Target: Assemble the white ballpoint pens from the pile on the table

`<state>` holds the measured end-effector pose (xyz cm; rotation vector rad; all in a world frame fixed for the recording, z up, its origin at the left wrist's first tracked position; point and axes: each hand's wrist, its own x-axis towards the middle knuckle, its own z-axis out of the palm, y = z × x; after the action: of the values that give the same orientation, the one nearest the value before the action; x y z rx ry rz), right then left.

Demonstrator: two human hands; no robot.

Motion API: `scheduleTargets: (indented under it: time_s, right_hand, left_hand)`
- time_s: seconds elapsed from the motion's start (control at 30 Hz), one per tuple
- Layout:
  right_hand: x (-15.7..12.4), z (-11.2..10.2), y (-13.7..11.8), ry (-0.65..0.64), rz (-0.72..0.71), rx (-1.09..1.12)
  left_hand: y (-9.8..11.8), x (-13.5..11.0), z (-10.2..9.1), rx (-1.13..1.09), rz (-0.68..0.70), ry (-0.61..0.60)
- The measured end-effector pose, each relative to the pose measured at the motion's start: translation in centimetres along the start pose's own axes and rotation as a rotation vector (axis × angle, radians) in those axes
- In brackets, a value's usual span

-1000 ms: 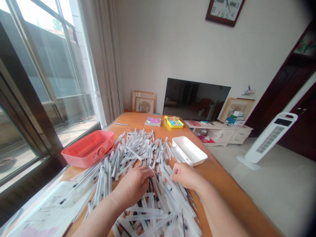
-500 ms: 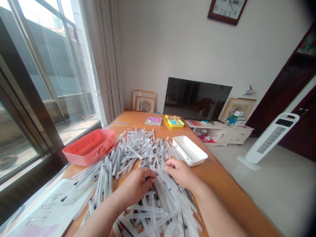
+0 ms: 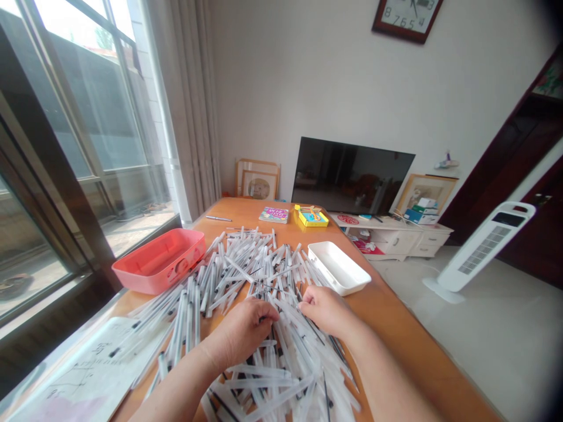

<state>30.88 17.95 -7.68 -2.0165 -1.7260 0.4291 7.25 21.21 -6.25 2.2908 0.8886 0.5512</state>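
A big heap of clear plastic pens (image 3: 246, 281) with black tips covers the wooden table (image 3: 396, 334). My left hand (image 3: 244, 334) rests on the heap with its fingers curled down among the pens near the middle. My right hand (image 3: 328, 310) lies just to its right, fingers bent and pinched on pens in the heap. The two hands are a short gap apart. What exactly each finger holds is hidden by the hands.
A pink tray (image 3: 158, 261) stands at the left of the heap and a white tray (image 3: 338, 268) at the right. A paper sheet (image 3: 83, 375) lies near left. Books (image 3: 273, 214), a yellow box (image 3: 311, 217) and a lone pen (image 3: 217, 218) sit at the far end.
My right hand moved left toward my left hand, then settled with fingers curled. The left hand shifted slightly forward on the heap.
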Motion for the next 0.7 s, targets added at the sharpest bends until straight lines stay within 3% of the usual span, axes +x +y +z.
scheduleTargets:
  time_s: [0.27, 0.57, 0.7]
  right_hand:
    - [-0.1, 1.0, -0.3, -0.038, 0.026, 0.1]
    - [0.0, 0.1, -1.4, -0.061, 0.007, 0.551]
    - [0.0, -0.2, -2.0, 0.013, -0.015, 0.717]
  left_hand:
    - [-0.1, 0.1, 0.1, -0.027, -0.018, -0.006]
    - [-0.7, 0.2, 0.5, -0.182, -0.123, 0.004]
    - [-0.9, 0.2, 0.8, -0.286, -0.138, 0.062]
